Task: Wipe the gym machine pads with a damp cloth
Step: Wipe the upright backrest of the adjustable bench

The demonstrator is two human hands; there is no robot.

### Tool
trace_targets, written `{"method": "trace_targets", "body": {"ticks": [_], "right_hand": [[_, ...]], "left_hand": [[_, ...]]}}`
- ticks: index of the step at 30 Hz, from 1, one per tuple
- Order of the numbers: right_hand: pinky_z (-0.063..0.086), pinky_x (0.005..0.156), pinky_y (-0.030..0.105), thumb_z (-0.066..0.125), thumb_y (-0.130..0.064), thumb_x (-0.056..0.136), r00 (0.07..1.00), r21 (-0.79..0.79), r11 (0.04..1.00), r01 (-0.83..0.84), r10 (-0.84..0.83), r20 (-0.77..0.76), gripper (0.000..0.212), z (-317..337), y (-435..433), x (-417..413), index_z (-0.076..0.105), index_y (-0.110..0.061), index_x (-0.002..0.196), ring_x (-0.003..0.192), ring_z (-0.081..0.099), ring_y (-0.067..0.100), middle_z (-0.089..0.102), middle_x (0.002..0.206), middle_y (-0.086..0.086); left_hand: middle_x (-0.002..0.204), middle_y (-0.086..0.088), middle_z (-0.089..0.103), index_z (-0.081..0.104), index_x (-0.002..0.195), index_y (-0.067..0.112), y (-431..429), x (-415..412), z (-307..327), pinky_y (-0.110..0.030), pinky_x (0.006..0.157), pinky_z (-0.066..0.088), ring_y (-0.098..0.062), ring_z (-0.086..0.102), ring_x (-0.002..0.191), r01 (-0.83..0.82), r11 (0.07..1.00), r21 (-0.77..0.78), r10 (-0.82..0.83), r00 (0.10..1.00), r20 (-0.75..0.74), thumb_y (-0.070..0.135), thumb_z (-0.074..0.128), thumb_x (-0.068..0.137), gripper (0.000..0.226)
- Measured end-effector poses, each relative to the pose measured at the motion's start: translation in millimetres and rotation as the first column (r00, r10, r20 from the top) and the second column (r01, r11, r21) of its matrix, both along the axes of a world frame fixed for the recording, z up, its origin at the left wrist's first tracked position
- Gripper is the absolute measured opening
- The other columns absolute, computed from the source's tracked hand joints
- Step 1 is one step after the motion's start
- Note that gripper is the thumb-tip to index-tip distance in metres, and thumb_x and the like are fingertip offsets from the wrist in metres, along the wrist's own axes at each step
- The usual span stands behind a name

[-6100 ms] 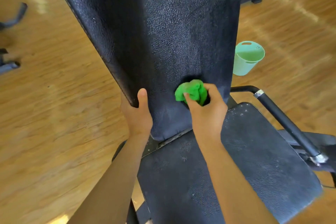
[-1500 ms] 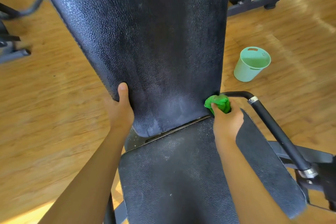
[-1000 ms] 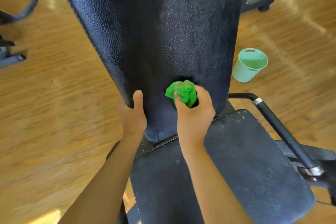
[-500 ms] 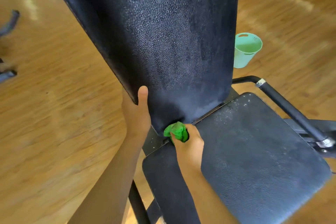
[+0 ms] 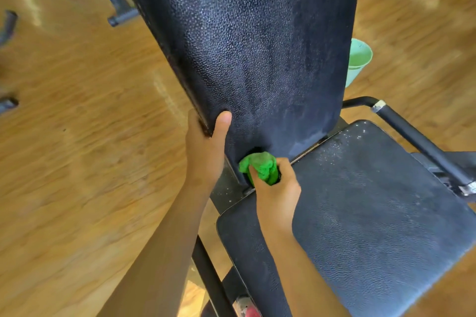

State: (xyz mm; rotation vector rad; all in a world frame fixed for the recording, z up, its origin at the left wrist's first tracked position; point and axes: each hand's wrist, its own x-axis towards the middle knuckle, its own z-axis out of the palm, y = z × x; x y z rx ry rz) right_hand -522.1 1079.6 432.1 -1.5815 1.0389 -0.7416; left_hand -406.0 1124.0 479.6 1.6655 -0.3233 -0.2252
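I see a mint-green bucket [image 5: 359, 56] on the wood floor [image 5: 77, 162], half hidden behind the back pad [image 5: 257, 46]; its contents are unclear. A black handlebar [image 5: 412, 134] flanks the seat pad [image 5: 373, 213]. My left hand [image 5: 206, 152] grips the back pad's edge. My right hand [image 5: 277, 195] clutches the green cloth [image 5: 260, 167] against that pad's bottom corner.

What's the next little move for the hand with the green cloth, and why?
Probably slide the cloth down onto the seat pad and wipe there. The right hand holds it at the bottom corner of the back pad, which looks streaked and damp, while the seat pad is dotted with white specks.
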Motion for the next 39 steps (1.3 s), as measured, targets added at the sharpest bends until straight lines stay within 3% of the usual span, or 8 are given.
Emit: {"method": "trace_targets", "body": {"ticks": [5, 11, 16, 21, 26, 33, 36, 39], "right_hand": [[0.037, 0.054, 0.009, 0.077, -0.016, 0.08, 1.0, 0.012, 1.0, 0.011, -0.01, -0.022, 0.038, -11.3, 5.1, -0.7, 0.045, -0.036, 0.074, 0.06, 0.048, 0.005, 0.054, 0.067, -0.007], [0.039, 0.057, 0.008, 0.076, -0.015, 0.081, 0.999, 0.036, 0.999, 0.023, -0.022, -0.05, 0.026, -19.7, 12.4, -5.4, 0.052, -0.024, 0.08, 0.065, 0.052, -0.001, 0.056, 0.07, -0.008], [0.039, 0.053, 0.013, 0.077, -0.016, 0.081, 0.988, 0.108, 0.993, 0.042, -0.025, -0.15, 0.034, -40.8, 28.8, -13.9, 0.047, -0.032, 0.074, 0.061, 0.051, 0.006, 0.056, 0.068, -0.007], [0.04, 0.057, 0.026, 0.078, -0.021, 0.08, 0.984, 0.161, 0.982, 0.094, -0.067, -0.168, 0.024, -40.6, 40.8, -9.8, 0.054, -0.015, 0.08, 0.06, 0.052, 0.007, 0.056, 0.068, -0.007], [0.04, 0.051, 0.014, 0.08, -0.025, 0.077, 0.998, 0.092, 0.994, 0.053, -0.049, -0.051, 0.031, -13.8, 43.3, 9.3, 0.05, -0.016, 0.075, 0.059, 0.051, 0.002, 0.052, 0.063, -0.01], [0.034, 0.049, 0.017, 0.08, -0.024, 0.078, 0.97, 0.135, 0.989, 0.053, -0.019, -0.24, 0.031, -46.6, 42.3, -6.9, 0.051, -0.012, 0.079, 0.059, 0.051, 0.012, 0.054, 0.066, -0.006], [0.033, 0.048, 0.016, 0.081, -0.022, 0.077, 0.97, 0.139, 0.988, 0.075, -0.039, -0.241, 0.03, -41.8, 37.1, -6.9, 0.053, -0.012, 0.078, 0.056, 0.049, 0.004, 0.052, 0.064, -0.009], [0.038, 0.052, 0.012, 0.081, -0.021, 0.076, 0.987, 0.108, 0.99, 0.087, -0.071, -0.142, 0.028, -20.6, 26.7, -4.4, 0.056, -0.01, 0.078, 0.06, 0.051, -0.002, 0.054, 0.064, -0.009]], "left_hand": [[0.104, 0.023, 0.066, 0.052, 0.112, 0.031, 5.8, 4.2, 3.3, -0.021, 0.085, 0.047, 0.006, 0.061, 0.101, 0.09, 0.996, -0.016, -0.09, 0.995, -0.053, 0.055, 0.064, 0.07, 0.05], [0.105, 0.018, 0.063, 0.05, 0.109, 0.03, 8.7, 4.2, 6.7, -0.012, 0.075, 0.047, 0.013, 0.06, 0.092, 0.136, 0.99, -0.021, -0.138, 0.986, -0.096, 0.034, 0.069, 0.081, 0.034], [0.109, 0.019, 0.063, 0.05, 0.109, 0.035, 10.2, 5.5, 9.6, -0.013, 0.076, 0.048, 0.008, 0.061, 0.099, 0.156, 0.987, -0.025, -0.157, 0.983, -0.095, 0.045, 0.067, 0.074, 0.041], [0.108, 0.02, 0.063, 0.05, 0.111, 0.032, 11.1, 4.0, 9.9, -0.011, 0.077, 0.047, 0.009, 0.061, 0.099, 0.167, 0.985, -0.037, -0.17, 0.981, -0.093, 0.044, 0.068, 0.074, 0.043], [0.105, 0.017, 0.064, 0.05, 0.109, 0.03, 10.7, 4.1, 10.3, -0.015, 0.078, 0.048, 0.007, 0.062, 0.098, 0.161, 0.986, -0.044, -0.165, 0.981, -0.099, 0.037, 0.069, 0.076, 0.038], [0.108, 0.012, 0.063, 0.05, 0.109, 0.025, 11.1, 5.3, 10.4, -0.014, 0.078, 0.048, 0.007, 0.062, 0.096, 0.175, 0.983, -0.049, -0.18, 0.978, -0.108, 0.034, 0.068, 0.077, 0.038], [0.109, 0.013, 0.063, 0.05, 0.11, 0.027, 11.6, 5.4, 9.8, -0.017, 0.079, 0.049, 0.004, 0.062, 0.099, 0.17, 0.985, -0.042, -0.174, 0.979, -0.106, 0.045, 0.07, 0.07, 0.048], [0.107, 0.014, 0.063, 0.05, 0.108, 0.028, 10.7, 4.9, 8.6, -0.019, 0.08, 0.049, 0.005, 0.063, 0.098, 0.155, 0.987, -0.047, -0.159, 0.982, -0.105, 0.038, 0.069, 0.075, 0.039]]}}
